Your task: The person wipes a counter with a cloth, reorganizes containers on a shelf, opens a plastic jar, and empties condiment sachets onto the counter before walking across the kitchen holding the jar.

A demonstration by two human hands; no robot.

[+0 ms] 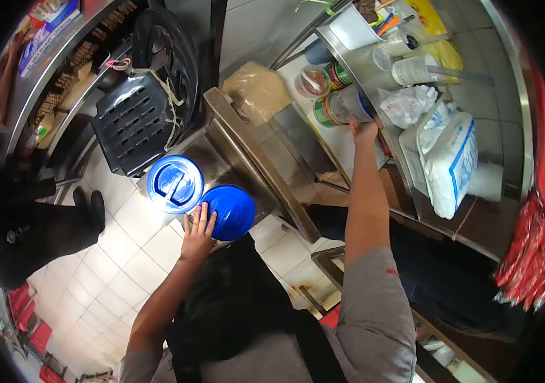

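Observation:
My left hand (199, 237) lies with its fingers spread flat on a round blue lid (231, 214). Touching that lid is a second blue lid (174, 184) with a raised bar across it; the containers under both are mostly hidden. Stretched out to the shelf on the right, my right hand (365, 131) is closed at the side of a cloudy plastic jar (351, 104) with a blue rim. Some of its fingers are hidden. Beside the jar stand a green-labelled can (327, 111) and a clear tub (312, 82) with reddish-brown contents.
A steel shelf (406, 150) holds a white plastic pack (454, 163) and bottles. A black stool (141, 118) stands at the upper left. Another person's dark clothing (49, 236) shows at the left. Red packets (531, 262) hang far right.

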